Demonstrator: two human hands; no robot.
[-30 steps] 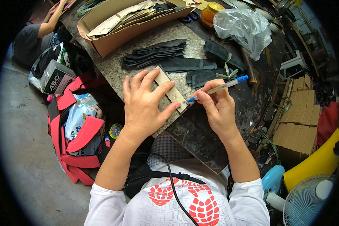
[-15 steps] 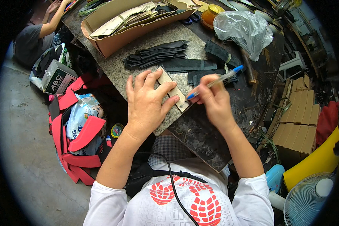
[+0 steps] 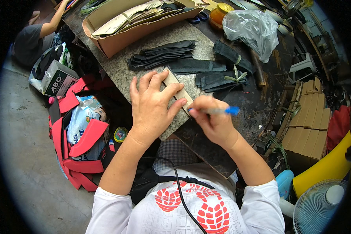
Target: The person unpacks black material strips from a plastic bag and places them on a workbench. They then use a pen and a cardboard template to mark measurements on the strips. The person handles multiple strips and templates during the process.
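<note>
My left hand point(image 3: 154, 100) holds a narrow pale strip point(image 3: 176, 84) down with bent, separated fingers and the thumb, on or next to dark material at the slab's edge. The strip lies slanted, with a small hole near its close end. My right hand point(image 3: 216, 121) is closed on a clear pen with blue ends point(image 3: 232, 110), which is blurred. Its tip meets the strip's right edge near the lower end. Just beyond the hands lie a stack of black strips point(image 3: 162, 52), a flat dark strip point(image 3: 197, 66) and tied dark bundles point(image 3: 222, 80).
The speckled stone slab point(image 3: 123, 66) rests on a dark worktable point(image 3: 245, 117). An open cardboard box point(image 3: 109, 46) of pale pieces stands far left, near an orange jar point(image 3: 221, 13) and plastic bag point(image 3: 251, 33). A wooden handle point(image 3: 258, 70) lies right; a fan point(image 3: 319, 206) stands close by.
My right hand has moved slightly left and closer to me, and the pen has swung from slanting upward to nearly level. My left hand and the strip stay in place.
</note>
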